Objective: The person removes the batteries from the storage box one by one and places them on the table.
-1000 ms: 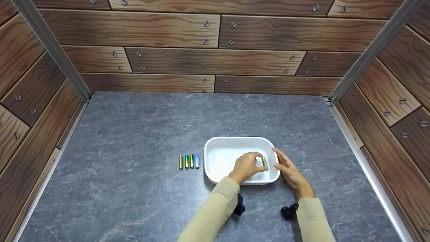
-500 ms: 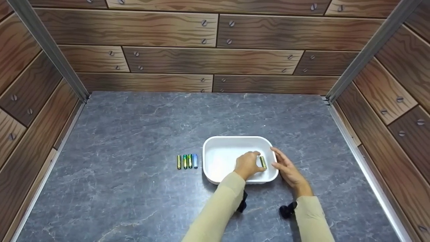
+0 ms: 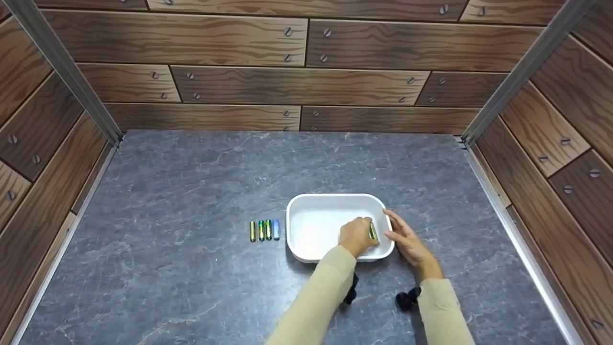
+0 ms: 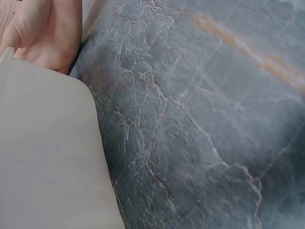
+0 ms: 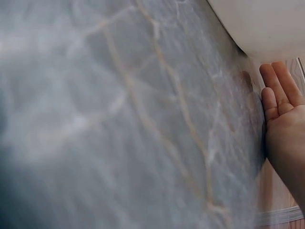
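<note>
A white tray (image 3: 306,199) sits on the grey stone-look table (image 3: 191,182). My left hand (image 3: 358,235) reaches into the tray's right end and pinches a green-and-gold battery (image 3: 372,231) between thumb and fingers. My right hand (image 3: 404,237) lies beside the tray with straight fingers against its right rim. In the right wrist view the right hand (image 5: 281,114) shows flat fingers beside the tray (image 5: 267,28). The left wrist view shows only the tray's outer wall (image 4: 47,157) and a bit of palm (image 4: 47,33). Several batteries (image 3: 263,230) lie in a row left of the tray.
Wood-patterned walls (image 3: 297,81) close in the table at the back and both sides, with metal posts (image 3: 62,72) in the corners. Bare tabletop stretches behind the tray and to the left of the battery row.
My left hand's fingers have closed further over the battery in the tray. The right hand has stayed at the tray's rim.
</note>
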